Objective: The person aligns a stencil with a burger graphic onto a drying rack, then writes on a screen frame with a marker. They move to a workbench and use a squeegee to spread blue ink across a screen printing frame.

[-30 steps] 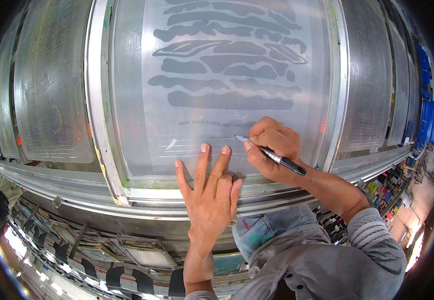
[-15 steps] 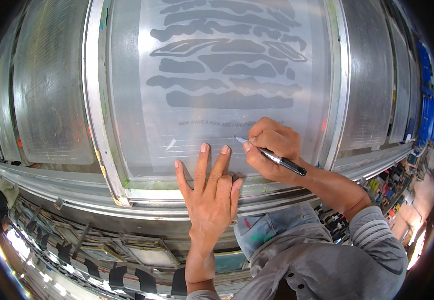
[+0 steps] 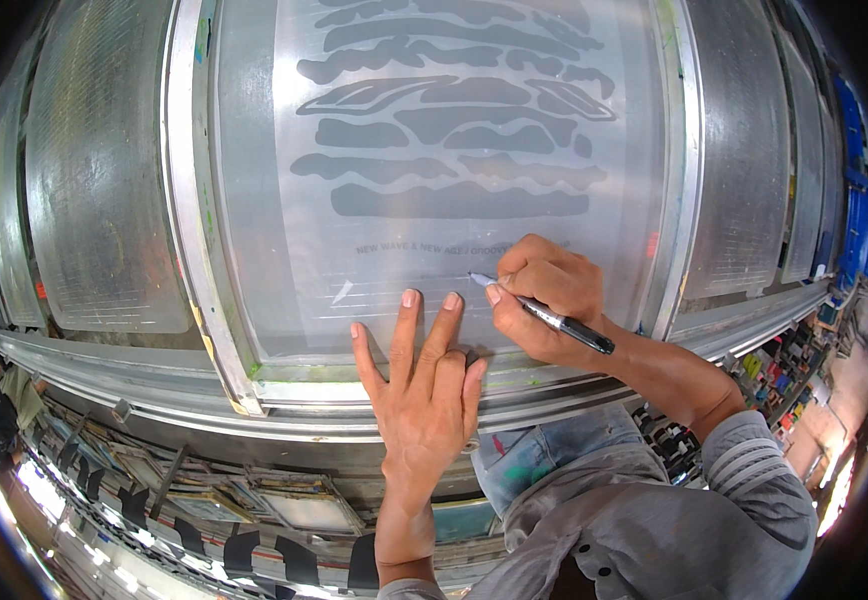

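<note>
Right hand (image 3: pixel 552 300) pinching pen (image 3: pixel 584 334), tip at screen (image 3: pixel 254 230) | left hand (image 3: pixel 422 400) spread, empty, across near edge of frame (image 3: pixel 304 393) | screen shifting could send pen astray

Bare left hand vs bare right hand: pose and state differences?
The left hand is splayed, fingers extended; the right hand is curled.
The left hand shows nothing in its grip; the right hand holds a slim black-and-silver marker pen.
Shared: both are over the lower part of the translucent, metal-framed screen.
</note>
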`<state>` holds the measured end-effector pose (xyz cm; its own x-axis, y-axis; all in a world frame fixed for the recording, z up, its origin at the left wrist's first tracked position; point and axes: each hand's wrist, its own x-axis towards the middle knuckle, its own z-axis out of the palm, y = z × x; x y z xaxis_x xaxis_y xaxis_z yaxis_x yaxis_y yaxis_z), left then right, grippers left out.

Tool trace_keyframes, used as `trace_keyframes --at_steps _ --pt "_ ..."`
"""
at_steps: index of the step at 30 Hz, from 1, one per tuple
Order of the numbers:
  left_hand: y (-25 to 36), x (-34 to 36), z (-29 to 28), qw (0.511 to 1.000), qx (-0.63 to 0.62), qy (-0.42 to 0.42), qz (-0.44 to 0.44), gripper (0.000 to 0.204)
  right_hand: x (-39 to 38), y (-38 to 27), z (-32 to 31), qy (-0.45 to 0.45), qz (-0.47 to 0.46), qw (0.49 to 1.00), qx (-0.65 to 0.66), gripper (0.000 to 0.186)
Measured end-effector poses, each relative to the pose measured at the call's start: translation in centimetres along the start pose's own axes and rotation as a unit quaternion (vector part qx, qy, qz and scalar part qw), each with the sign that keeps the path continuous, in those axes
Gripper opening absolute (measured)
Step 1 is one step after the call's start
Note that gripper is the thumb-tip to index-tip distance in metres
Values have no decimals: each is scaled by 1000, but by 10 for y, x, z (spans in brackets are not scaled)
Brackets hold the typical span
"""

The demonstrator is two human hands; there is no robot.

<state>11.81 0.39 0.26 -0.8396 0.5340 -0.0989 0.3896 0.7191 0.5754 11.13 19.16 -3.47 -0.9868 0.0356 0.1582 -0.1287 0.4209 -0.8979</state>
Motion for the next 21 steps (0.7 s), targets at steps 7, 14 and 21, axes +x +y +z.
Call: trace_keyframes --at_steps 7,14,21 --pt "-1 1 1 1000 -4 5 -3 22 -1 1 0 8 -13 1000 -19 17" --pt "-1 1 -2 1000 -1 1 5 21 0 -2 -4 22 16 999 47 16" --pt "1 1 -4 1000 -3 0 9 16 3 -6 -35 95 51 987 120 10"
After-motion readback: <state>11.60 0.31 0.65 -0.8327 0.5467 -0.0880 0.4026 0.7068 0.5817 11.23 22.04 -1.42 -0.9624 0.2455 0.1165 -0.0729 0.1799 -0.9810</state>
